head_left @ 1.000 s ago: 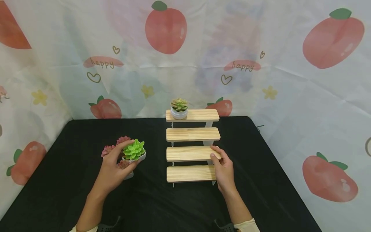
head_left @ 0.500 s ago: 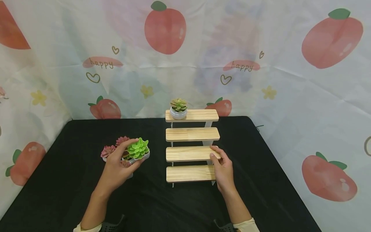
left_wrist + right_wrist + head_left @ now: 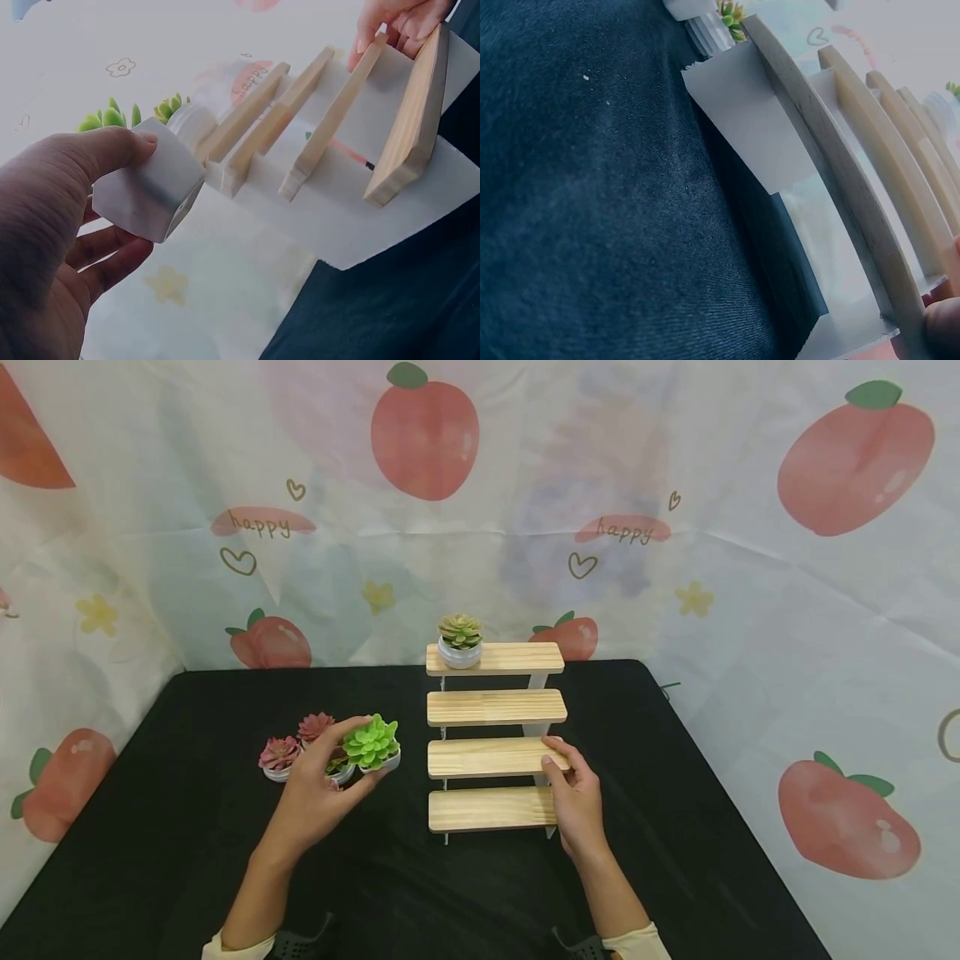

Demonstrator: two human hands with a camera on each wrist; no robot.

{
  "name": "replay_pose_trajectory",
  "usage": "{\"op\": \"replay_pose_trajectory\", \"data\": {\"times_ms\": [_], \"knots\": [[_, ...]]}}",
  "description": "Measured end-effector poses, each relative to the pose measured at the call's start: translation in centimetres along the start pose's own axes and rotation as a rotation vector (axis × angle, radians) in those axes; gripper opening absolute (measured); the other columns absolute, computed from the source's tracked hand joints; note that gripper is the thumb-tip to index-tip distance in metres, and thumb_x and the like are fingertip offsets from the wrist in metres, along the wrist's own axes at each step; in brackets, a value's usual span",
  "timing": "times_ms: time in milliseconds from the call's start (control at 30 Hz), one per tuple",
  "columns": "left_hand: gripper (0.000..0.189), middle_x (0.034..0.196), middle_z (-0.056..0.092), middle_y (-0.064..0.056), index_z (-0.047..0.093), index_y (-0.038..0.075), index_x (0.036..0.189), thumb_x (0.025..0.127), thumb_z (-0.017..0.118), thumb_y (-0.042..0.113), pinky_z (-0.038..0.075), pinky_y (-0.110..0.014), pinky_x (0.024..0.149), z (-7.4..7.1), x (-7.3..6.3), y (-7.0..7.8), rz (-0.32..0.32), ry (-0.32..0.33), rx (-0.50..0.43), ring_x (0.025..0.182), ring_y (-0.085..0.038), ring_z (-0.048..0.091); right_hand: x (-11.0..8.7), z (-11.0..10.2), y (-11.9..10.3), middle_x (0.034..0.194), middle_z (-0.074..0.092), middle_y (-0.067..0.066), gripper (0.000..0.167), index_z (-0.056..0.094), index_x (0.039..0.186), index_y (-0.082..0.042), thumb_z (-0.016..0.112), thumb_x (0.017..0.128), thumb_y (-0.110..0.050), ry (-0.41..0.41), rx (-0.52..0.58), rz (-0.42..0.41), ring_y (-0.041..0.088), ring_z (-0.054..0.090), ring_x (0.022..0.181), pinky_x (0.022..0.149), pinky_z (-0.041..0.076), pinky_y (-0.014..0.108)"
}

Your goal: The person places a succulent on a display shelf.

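Observation:
My left hand grips a bright green potted succulent, thumb and fingers on opposite sides of its white angular pot. It is left of a four-tier wooden shelf stand, apart from it. At the right end of the second board from the bottom, my right hand pinches the board's edge, with fingertips on top. Another succulent in a round white pot stands on the left of the top board. Behind my left hand are red succulents and a partly hidden pot.
A black cloth covers the table. Behind it hangs a pale curtain printed with peaches. White side panels support the stand's boards.
The left hand has carried the green succulent rightward, toward the stand, uncovering more of the pots behind it. My right hand keeps its hold on the board.

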State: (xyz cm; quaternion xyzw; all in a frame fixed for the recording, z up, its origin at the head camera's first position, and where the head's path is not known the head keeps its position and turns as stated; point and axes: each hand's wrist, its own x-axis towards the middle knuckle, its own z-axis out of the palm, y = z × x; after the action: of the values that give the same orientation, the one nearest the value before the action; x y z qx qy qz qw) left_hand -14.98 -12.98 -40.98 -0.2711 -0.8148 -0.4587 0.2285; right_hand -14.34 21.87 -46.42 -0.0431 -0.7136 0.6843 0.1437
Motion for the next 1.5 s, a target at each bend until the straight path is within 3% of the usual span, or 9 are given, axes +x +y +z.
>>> {"op": "replay_pose_trajectory", "data": {"times_ms": [233,500,867,1300,1500], "knots": [[0.075,0.136,0.062,-0.003,0.055,0.019,0.146,0.081,0.089,0.004,0.049,-0.029,0.097,0.6,0.0,0.3,-0.022,-0.016,0.001,0.114,-0.019,0.061,0.0,0.0,0.0,0.156,0.044,0.008,0.035,0.061,0.141,-0.004,0.057,0.106,-0.006,-0.003,-0.008,-0.012,0.019,0.038,0.143,0.115,0.032,0.042],[0.075,0.13,0.064,-0.001,0.057,0.019,0.143,0.078,0.089,0.002,0.049,-0.025,0.088,1.2,0.3,0.4,0.031,0.001,-0.003,0.104,-0.018,0.063,-0.1,0.0,-0.1,0.158,0.042,0.01,0.034,0.062,0.14,-0.005,0.058,0.106,-0.007,-0.005,-0.007,-0.007,0.018,0.037,0.144,0.117,0.03,0.041],[0.073,0.133,0.065,-0.001,0.057,0.02,0.144,0.08,0.09,0.008,0.054,-0.046,0.084,1.8,1.0,1.0,0.034,-0.039,-0.004,0.109,-0.018,0.064,-0.1,-0.1,-0.1,0.158,0.041,0.015,0.036,0.06,0.142,-0.003,0.057,0.106,-0.006,-0.009,-0.006,-0.009,0.019,0.037,0.144,0.117,0.031,0.043],[0.074,0.143,0.059,-0.004,0.053,0.015,0.15,0.084,0.087,0.006,0.055,-0.052,0.092,2.2,1.7,1.6,0.006,-0.093,-0.065,0.117,-0.019,0.062,-0.1,0.0,-0.1,0.155,0.045,0.008,0.034,0.062,0.14,-0.006,0.057,0.106,-0.007,-0.005,-0.014,-0.013,0.018,0.038,0.144,0.117,0.031,0.042],[0.075,0.134,0.06,-0.002,0.051,0.018,0.153,0.087,0.085,0.008,0.054,-0.044,0.097,2.3,1.8,1.7,0.011,-0.113,-0.071,0.12,-0.019,0.06,-0.1,-0.1,-0.1,0.155,0.044,0.008,0.035,0.061,0.141,-0.005,0.057,0.107,-0.008,-0.008,-0.015,-0.012,0.018,0.038,0.144,0.117,0.031,0.042]]}}
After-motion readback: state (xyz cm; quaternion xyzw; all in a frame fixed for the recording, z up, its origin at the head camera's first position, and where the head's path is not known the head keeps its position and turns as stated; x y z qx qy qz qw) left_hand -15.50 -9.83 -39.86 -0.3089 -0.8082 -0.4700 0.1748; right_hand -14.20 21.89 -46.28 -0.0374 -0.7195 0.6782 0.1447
